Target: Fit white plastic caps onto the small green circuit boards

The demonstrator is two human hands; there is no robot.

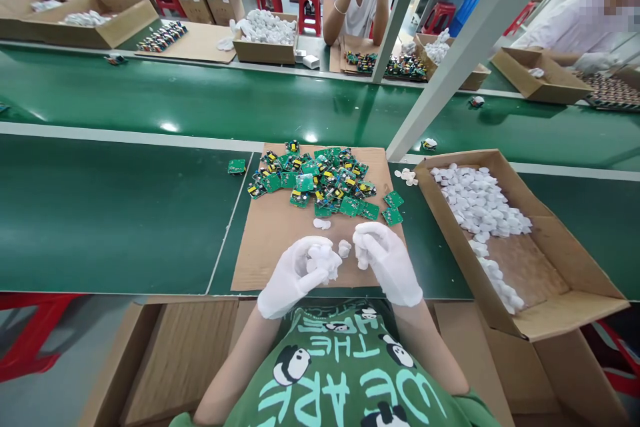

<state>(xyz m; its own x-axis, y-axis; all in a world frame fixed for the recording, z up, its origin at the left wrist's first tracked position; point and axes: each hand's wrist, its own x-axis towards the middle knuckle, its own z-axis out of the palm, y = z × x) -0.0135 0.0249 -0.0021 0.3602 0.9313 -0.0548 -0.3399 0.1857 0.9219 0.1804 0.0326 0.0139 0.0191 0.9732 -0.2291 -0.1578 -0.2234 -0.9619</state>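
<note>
My left hand (286,280), in a white glove, is closed around a clump of small white rounded pieces (324,263). Across from it, my gloved right hand (393,265) has its fingers pinched together; white on white, what they hold is hard to make out. Between the hands, one loose white piece (345,249) lies on a cardboard sheet (260,240). A bit farther off are a couple of flat white discs (322,223). Beyond them is a heap of small green circuit boards (320,180) with yellow and black parts.
An open cardboard box (550,260) of white pieces stands at my right. One circuit board (237,166) lies left of the sheet. A slanted white post (445,67) rises beyond it. Across the green conveyor belt (200,97), a gloved person (357,0) sits among boxes.
</note>
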